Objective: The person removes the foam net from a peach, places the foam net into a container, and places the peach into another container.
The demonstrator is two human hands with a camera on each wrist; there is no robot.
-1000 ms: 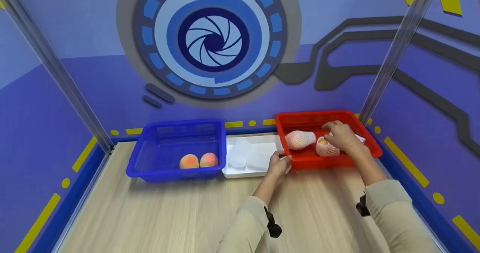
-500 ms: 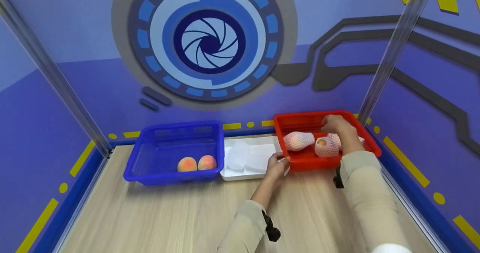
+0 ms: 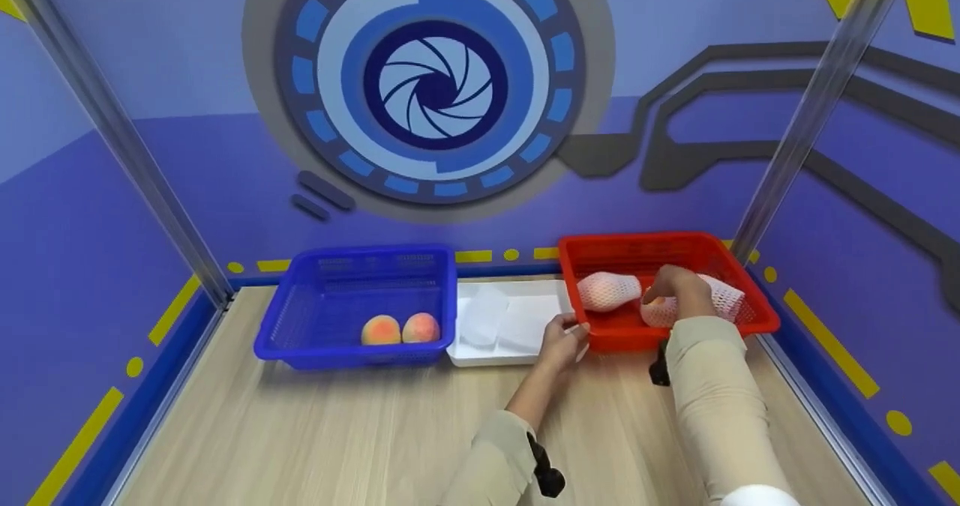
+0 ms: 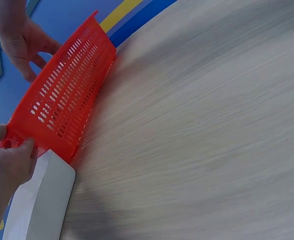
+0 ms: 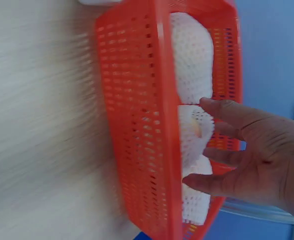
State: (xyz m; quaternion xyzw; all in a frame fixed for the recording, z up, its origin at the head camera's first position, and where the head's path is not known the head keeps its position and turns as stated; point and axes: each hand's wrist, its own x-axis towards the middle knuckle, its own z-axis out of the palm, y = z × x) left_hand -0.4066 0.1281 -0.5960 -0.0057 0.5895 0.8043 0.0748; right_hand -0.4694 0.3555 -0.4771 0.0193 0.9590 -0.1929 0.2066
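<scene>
Purple-blue back wall (image 3: 187, 169) w/ aperture-disc graphic (image 3: 435, 92); metal corner posts (image 3: 810, 127); light wood-grain tabletop (image 3: 322, 431). Ref. datum for all pos.: red perforated plastic basket (image 3: 622, 340), on tabletop near back wall.

Adj. L of red basket: shallow white tray (image 3: 487, 361), containing translucent white sheets (image 3: 482, 317). Further L of red basket, past tray: blue perforated plastic basket (image 3: 337, 307). Contents: 2 unwrapped peaches (image 3: 382, 330), side by side at end facing red basket.

Inside red basket, L to R: L-end foam-netted fruit (image 3: 606, 293); middle foam-netted fruit (image 5: 188, 141), net end open, peach-coloured skin showing; R-end foam net (image 3: 727, 296), contents unclear.

L hand (image 3: 561, 343): grasping rim of red basket at near-L corner, btwn thumb & fingers.

R hand (image 5: 264, 157): released, fingers spread, reaching into red basket directly over middle foam-netted fruit. Fingertips v. close to net; contact cannot be confirmed.

Forearms: beige sleeves (image 3: 491, 453) extend toward red basket from near side, each w/ black wrist device (image 3: 550, 480).
</scene>
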